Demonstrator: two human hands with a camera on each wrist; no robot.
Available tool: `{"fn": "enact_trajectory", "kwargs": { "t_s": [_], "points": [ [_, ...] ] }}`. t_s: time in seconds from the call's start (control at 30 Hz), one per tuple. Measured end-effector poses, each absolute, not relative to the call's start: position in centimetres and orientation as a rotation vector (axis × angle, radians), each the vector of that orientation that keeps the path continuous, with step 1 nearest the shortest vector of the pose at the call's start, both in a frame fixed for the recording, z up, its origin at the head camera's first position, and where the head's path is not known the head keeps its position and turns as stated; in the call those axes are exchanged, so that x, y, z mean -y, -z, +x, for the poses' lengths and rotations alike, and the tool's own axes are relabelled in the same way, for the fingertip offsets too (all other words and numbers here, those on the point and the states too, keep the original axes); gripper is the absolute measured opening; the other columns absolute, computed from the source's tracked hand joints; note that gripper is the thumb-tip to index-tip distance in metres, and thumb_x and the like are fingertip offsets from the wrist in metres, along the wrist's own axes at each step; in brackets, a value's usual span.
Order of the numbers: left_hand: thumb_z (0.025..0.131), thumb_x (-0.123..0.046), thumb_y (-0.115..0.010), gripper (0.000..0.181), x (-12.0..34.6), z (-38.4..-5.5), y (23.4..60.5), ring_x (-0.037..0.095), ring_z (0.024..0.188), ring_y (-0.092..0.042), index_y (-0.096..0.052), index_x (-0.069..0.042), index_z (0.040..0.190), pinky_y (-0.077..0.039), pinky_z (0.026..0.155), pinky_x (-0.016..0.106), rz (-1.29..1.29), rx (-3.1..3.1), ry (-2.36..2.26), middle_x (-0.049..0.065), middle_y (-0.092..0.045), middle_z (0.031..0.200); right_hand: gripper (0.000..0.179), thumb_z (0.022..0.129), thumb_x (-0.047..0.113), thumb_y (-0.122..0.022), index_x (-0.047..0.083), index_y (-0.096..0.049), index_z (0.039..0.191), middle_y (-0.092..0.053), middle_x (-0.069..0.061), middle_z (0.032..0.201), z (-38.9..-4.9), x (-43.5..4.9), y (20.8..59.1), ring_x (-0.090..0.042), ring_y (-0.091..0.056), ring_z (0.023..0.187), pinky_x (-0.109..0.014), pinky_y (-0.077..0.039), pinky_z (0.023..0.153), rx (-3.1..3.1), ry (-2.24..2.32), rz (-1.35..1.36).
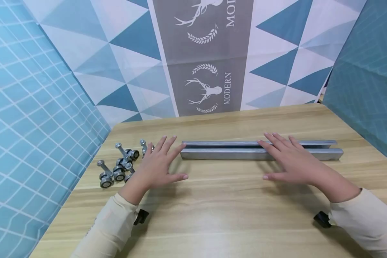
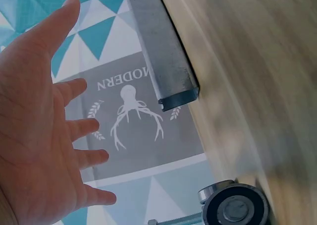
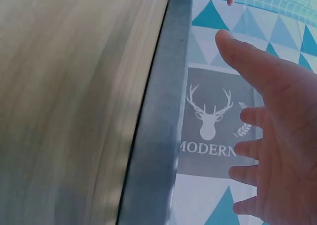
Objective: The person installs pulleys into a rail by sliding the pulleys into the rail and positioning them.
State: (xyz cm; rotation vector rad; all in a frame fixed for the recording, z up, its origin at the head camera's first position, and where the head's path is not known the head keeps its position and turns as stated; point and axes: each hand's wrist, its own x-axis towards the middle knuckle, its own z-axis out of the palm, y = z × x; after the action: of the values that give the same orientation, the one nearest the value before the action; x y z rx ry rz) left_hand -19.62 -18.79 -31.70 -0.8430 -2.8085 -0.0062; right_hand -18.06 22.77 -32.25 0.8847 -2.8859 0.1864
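A grey metal channel rail (image 1: 225, 154) lies lengthwise across the table, with a dark slot along its top. My left hand (image 1: 156, 166) hovers near the rail's left end, fingers spread and straight, holding nothing. Beside it on the left are several metal roller trolleys (image 1: 106, 181) with bolts sticking up; the hand partly hides some of them. Over the rail's right half, my right hand (image 1: 290, 161) is spread out too, with an empty palm. Both wrist views show a gap between palm and rail (image 2: 163, 51). One roller wheel (image 2: 235, 207) appears low in the left wrist view.
The wooden table (image 1: 225, 215) carries the rail and the rollers. A patterned cloth (image 1: 209, 57) with deer prints stands behind it. Blue tiled sheeting (image 1: 35, 118) borders the left side, and a teal sheet (image 1: 371, 79) the right. Small black devices (image 1: 322, 219) sit under the wrists.
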Motion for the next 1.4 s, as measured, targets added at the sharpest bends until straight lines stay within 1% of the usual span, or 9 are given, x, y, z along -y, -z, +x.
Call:
{"fn": "enact_trajectory", "kwargs": {
  "t_s": [0.27,0.37,0.47,0.6,0.77,0.9,1.03,1.2,1.4],
  "points": [
    [0.079,-0.071,-0.06,0.092,19.0,-19.6,31.3,0.039,0.146,-0.013,-0.03,-0.027,0.153,-0.012,0.105,0.073,-0.809,2.801,0.037,0.011,-0.019,0.16,0.098,0.078,0.05,-0.077,0.012,-0.026,0.153,-0.019,-0.022,0.158,-18.4,-24.0,32.6,-0.045,-0.019,0.142,-0.067,-0.015,0.108,2.813,-0.241,0.93],
    [0.08,-0.068,-0.062,0.089,19.1,-19.6,31.2,0.039,0.145,-0.016,-0.032,-0.026,0.153,-0.014,0.106,0.072,-0.807,2.793,0.045,0.011,-0.021,0.159,0.097,0.077,0.043,-0.08,0.01,-0.029,0.153,-0.02,-0.022,0.157,-18.5,-24.3,32.7,-0.045,-0.023,0.14,-0.066,-0.021,0.107,2.816,-0.265,0.934],
    [0.082,-0.062,-0.065,0.085,19.1,-19.7,31.1,0.04,0.142,-0.024,-0.035,-0.023,0.152,-0.018,0.107,0.07,-0.822,2.776,0.058,0.014,-0.026,0.157,0.094,0.076,0.036,-0.082,0.009,-0.033,0.151,-0.023,-0.021,0.157,-18.6,-24.7,32.8,-0.046,-0.027,0.138,-0.064,-0.029,0.103,2.82,-0.285,0.935],
    [0.084,-0.051,-0.07,0.08,19.1,-19.7,31.1,0.04,0.135,-0.036,-0.038,-0.019,0.15,-0.024,0.107,0.065,-0.847,2.765,0.101,0.016,-0.033,0.153,0.087,0.075,0.027,-0.084,0.005,-0.041,0.146,-0.032,-0.023,0.152,-18.8,-25.2,32.9,-0.046,-0.037,0.131,-0.063,-0.036,0.098,2.778,-0.293,0.968],
    [0.085,-0.043,-0.073,0.076,19.1,-19.9,31.2,0.04,0.133,-0.039,-0.042,-0.013,0.147,-0.033,0.104,0.061,-0.877,2.753,0.157,0.018,-0.037,0.15,0.074,0.071,0.022,-0.087,0.002,-0.055,0.134,-0.041,-0.025,0.145,-19.1,-25.8,32.9,-0.046,-0.046,0.123,-0.061,-0.043,0.092,2.686,-0.273,0.998],
    [0.085,-0.039,-0.074,0.073,19.0,-19.9,31.2,0.041,0.131,-0.041,-0.045,-0.012,0.145,-0.037,0.101,0.06,-0.897,2.73,0.19,0.019,-0.04,0.147,0.067,0.068,0.02,-0.089,0.001,-0.061,0.126,-0.042,-0.027,0.142,-19.5,-26.3,32.9,-0.047,-0.048,0.12,-0.06,-0.044,0.09,2.668,-0.277,0.979],
    [0.084,-0.037,-0.076,0.07,19.0,-20.0,31.0,0.041,0.129,-0.043,-0.049,-0.009,0.142,-0.038,0.1,0.06,-0.915,2.707,0.21,0.02,-0.042,0.145,0.062,0.068,0.017,-0.089,0.0,-0.063,0.122,-0.045,-0.028,0.139,-19.8,-26.8,32.9,-0.047,-0.048,0.12,-0.06,-0.044,0.091,2.692,-0.29,0.933],
    [0.082,-0.037,-0.077,0.07,19.1,-20.0,30.9,0.041,0.129,-0.044,-0.051,-0.007,0.139,-0.038,0.1,0.059,-0.927,2.705,0.232,0.02,-0.043,0.144,0.059,0.069,0.016,-0.087,0.0,-0.064,0.121,-0.048,-0.028,0.136,-20.2,-27.6,32.8,-0.048,-0.047,0.12,-0.06,-0.042,0.093,2.758,-0.294,0.884],
    [0.081,-0.04,-0.078,0.071,19.5,-20.1,30.9,0.04,0.13,-0.042,-0.051,-0.008,0.139,-0.036,0.104,0.057,-0.944,2.752,0.277,0.019,-0.042,0.145,0.06,0.07,0.015,-0.087,-0.003,-0.063,0.121,-0.051,-0.031,0.131,-20.9,-29.2,33.1,-0.05,-0.048,0.118,-0.061,-0.042,0.092,2.828,-0.304,0.855]
  ]
}}
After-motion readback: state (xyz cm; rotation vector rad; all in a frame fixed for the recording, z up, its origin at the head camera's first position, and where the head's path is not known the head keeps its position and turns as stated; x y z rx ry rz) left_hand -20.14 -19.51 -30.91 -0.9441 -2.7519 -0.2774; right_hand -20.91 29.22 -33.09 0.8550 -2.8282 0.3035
